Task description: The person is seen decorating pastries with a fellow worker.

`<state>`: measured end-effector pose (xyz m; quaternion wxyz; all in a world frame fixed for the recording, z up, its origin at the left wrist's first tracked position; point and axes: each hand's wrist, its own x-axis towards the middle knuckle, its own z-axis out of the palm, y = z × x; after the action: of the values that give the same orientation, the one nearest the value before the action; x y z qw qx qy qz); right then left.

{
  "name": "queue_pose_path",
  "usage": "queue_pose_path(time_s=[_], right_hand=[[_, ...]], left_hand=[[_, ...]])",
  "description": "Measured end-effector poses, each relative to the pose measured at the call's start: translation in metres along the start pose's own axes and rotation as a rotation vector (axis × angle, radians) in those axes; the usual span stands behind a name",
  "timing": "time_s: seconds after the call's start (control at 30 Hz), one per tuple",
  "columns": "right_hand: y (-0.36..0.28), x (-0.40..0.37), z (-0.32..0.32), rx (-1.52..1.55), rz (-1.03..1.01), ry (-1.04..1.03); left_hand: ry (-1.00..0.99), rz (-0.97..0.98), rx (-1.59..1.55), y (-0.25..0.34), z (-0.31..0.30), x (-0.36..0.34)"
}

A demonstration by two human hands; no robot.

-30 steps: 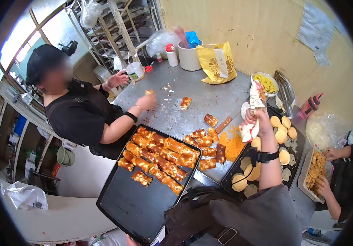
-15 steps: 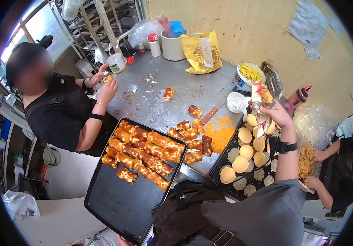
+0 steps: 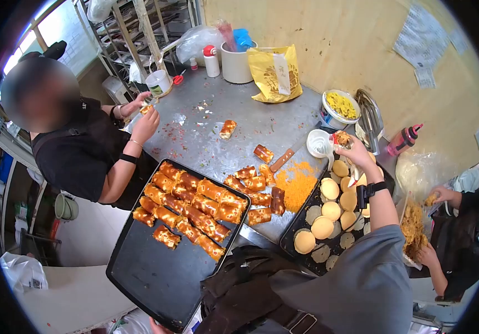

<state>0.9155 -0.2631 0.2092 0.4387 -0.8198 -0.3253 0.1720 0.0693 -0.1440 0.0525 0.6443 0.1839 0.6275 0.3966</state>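
My right hand [image 3: 356,153] is closed around a browned food piece [image 3: 341,138] in a white-and-red wrapper, above the upper end of a dark moulded tray [image 3: 288,232] with round pale cakes [image 3: 322,227]. A white cup [image 3: 318,143] is just left of that hand. At the bottom edge, part of my left hand [image 3: 158,327] grips the lower rim of a black tray [image 3: 161,278]. Rows of browned rolls [image 3: 184,192] fill that tray's upper part. More rolls [image 3: 259,199] lie on the metal table [image 3: 195,139] beside orange shreds [image 3: 297,183] and a knife [image 3: 282,160].
A co-worker [image 3: 78,150] at the left holds a small piece. Another person's hands [image 3: 429,256] touch a container of brown shreds [image 3: 412,228] at the right. Behind stand a yellow bag [image 3: 275,72], a tub of yellow food [image 3: 341,106] and a pink bottle [image 3: 404,140].
My right hand has moved down and slightly left with the wrapped piece, towards the white cup. The black tray appears slightly further left. At the right, the other person's upper hand has lifted some shreds.
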Motion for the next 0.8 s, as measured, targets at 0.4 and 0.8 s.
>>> queue_pose_path(time_s=[0.4, 0.8], right_hand=[[0.03, 0.036, 0.006, 0.465, 0.311, -0.023], [0.056, 0.046, 0.011, 0.772, 0.329, 0.175]], left_hand=[[0.206, 0.058, -0.025, 0.002, 0.012, -0.01], [0.081, -0.078, -0.043, 0.003, -0.012, 0.002]])
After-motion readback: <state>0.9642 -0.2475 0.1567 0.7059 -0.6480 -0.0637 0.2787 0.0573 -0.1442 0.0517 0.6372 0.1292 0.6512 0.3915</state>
